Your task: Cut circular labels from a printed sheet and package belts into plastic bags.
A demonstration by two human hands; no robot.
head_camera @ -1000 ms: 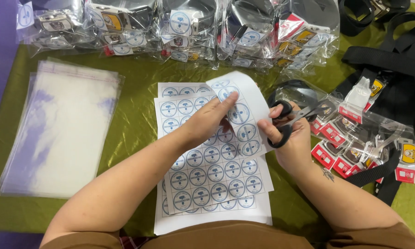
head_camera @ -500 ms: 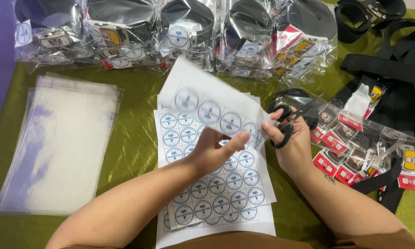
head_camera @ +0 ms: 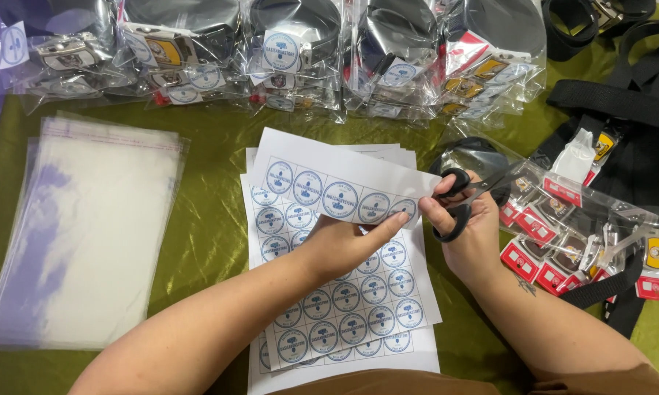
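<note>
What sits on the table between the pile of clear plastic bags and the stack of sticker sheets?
In the head view, nothing: only bare olive-green tablecloth separates the clear bags from the sticker sheets.

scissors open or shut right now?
Open. The scissors in the right hand have blades spread apart, pointing right, beside the sticker strip pinched by the left hand.
</note>
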